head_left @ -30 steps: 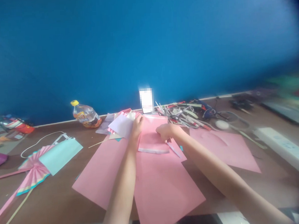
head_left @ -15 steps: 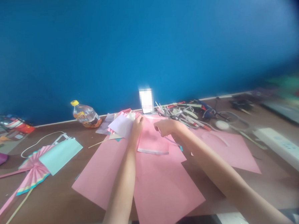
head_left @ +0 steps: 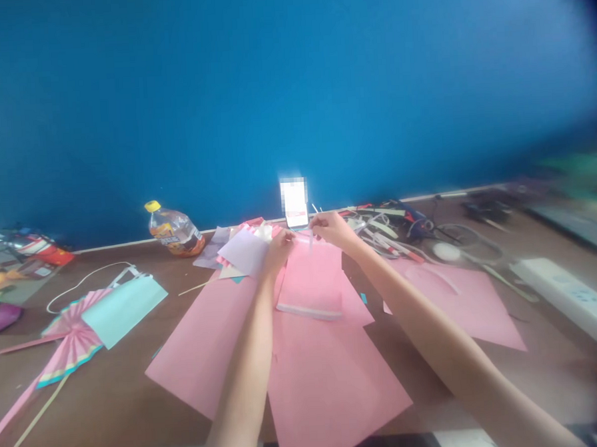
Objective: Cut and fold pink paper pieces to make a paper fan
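A small pink paper piece (head_left: 311, 283) with a pale strip along its near edge lies on larger pink sheets (head_left: 336, 375). My left hand (head_left: 280, 246) is closed at its top left corner, fingertips pinching the upper edge. Close beside it, at the top right corner, my right hand (head_left: 333, 230) is closed in a pinch. From its fingers a narrow pale strip (head_left: 310, 241) hangs down over the pink paper. A phone (head_left: 295, 207) with a bright screen stands upright just beyond both hands.
Left of my hands lie lilac paper (head_left: 244, 251), a bottle with a yellow cap (head_left: 175, 231) and a pink pleated paper fan (head_left: 74, 335) under light-blue paper (head_left: 127, 311). On the right are a heap of paper strips and cables (head_left: 379, 226) and a white power strip (head_left: 573, 299).
My right hand has moved up and slightly toward my left hand, bringing the pale strip over the top of the pink piece. My left hand stays at the corner.
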`<state>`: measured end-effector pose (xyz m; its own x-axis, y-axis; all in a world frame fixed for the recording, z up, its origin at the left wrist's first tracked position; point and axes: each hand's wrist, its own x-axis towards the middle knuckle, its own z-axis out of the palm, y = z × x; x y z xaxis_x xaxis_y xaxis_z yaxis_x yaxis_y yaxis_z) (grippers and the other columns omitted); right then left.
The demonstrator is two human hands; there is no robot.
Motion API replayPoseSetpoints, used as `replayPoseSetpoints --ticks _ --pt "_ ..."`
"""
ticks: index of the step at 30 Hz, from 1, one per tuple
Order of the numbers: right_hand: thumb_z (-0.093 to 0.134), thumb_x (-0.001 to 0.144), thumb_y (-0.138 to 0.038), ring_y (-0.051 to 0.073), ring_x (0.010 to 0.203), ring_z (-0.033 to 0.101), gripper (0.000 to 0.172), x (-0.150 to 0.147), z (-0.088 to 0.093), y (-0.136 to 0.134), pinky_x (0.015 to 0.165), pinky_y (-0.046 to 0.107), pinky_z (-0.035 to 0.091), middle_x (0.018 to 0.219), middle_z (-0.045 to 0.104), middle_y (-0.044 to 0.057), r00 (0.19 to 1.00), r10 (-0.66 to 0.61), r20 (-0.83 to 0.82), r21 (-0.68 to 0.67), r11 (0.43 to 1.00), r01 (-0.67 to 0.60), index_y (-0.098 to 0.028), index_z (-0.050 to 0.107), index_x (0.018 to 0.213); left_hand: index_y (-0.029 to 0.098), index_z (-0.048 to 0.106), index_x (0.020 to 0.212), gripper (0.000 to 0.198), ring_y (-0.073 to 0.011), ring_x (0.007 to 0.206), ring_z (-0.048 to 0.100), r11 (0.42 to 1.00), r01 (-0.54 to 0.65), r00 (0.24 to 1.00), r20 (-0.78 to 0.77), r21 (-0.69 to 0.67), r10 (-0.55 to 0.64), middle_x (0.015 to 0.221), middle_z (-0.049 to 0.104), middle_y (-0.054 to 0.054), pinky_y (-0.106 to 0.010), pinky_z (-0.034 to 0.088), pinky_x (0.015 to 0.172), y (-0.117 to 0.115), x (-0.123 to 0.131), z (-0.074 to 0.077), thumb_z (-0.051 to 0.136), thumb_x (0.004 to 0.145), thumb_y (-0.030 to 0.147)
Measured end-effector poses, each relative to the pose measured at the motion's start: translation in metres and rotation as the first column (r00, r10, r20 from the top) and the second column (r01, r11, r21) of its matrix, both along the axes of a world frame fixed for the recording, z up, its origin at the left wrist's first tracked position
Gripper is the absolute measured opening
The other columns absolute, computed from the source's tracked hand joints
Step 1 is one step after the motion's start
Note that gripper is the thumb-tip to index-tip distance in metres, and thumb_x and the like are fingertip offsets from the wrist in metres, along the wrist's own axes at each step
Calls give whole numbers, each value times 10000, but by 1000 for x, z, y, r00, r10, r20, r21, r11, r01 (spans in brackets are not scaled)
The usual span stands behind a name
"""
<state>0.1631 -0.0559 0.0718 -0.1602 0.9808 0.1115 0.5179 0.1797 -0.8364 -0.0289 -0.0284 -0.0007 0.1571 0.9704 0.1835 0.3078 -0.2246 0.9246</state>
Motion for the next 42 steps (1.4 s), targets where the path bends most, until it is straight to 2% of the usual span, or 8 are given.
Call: replayPoseSetpoints --ticks 6,10,16,22,25,32,37,42 --pt "465 783 -362 126 617 552 234 0 -6 1 588 223 398 667 646 34 998 -18 59 7 1000 18 -162 576 731 203 625 928 224 -125 657 540 999 6 1000 27 -33 -5 778 612 -13 -235 421 601 3 -1 -5 548 718 203" --pt "521 745 -284 123 598 541 171 -7 -12 3 566 221 381 662 630 14 995 90 41 11 996 -90 -172 531 874 205 629 928 271 -123 647 544 999 41 999 8 -19 -41 784 622 -8 -242 430 612 4 -1 -6 535 682 142" --pt "461 719 -196 118 542 477 348 -12 -14 0 539 218 358 561 448 -81 987 156 -43 -31 987 -158 -209 394 1060 188 623 932 286 -134 753 570 995 93 996 -4 34 -93 950 652 -34 -261 455 713 -1 0 2 509 677 124" --pt "425 775 -229 133 574 496 291 -13 -16 -4 576 238 385 572 472 -71 953 269 -138 -105 953 -284 -220 348 1055 215 635 901 177 -163 859 584 995 102 995 -9 12 -101 915 646 -17 -293 441 830 -5 -1 11 503 789 255" --pt "447 762 -208 129 542 489 287 -15 -22 -5 561 237 390 560 477 -72 944 303 -132 -164 932 -322 -220 355 1034 219 654 905 255 -186 893 581 997 83 996 -37 5 -83 899 650 -23 -309 425 865 -7 -4 12 450 865 366" --pt "478 728 -182 122 508 478 273 -15 -32 -1 528 234 380 556 507 -69 948 262 -180 -173 940 -293 -223 396 985 178 685 899 482 -193 876 605 996 73 997 38 -59 -71 894 688 -59 -309 448 860 -6 -6 11 356 897 530" --pt "496 751 -206 112 504 457 267 -12 -40 4 506 223 368 552 482 -82 945 270 -184 -158 941 -299 -220 397 999 195 699 907 377 -202 887 602 994 113 994 -10 -6 -113 909 693 -34 -299 440 852 -8 -5 13 498 844 509" --pt "529 792 -222 93 484 452 247 -12 -39 4 473 202 354 571 469 -85 963 234 -134 -152 956 -253 -213 424 1015 207 703 960 357 -194 890 610 983 185 983 -2 18 -185 934 691 -23 -290 441 842 -10 -4 14 506 846 482"
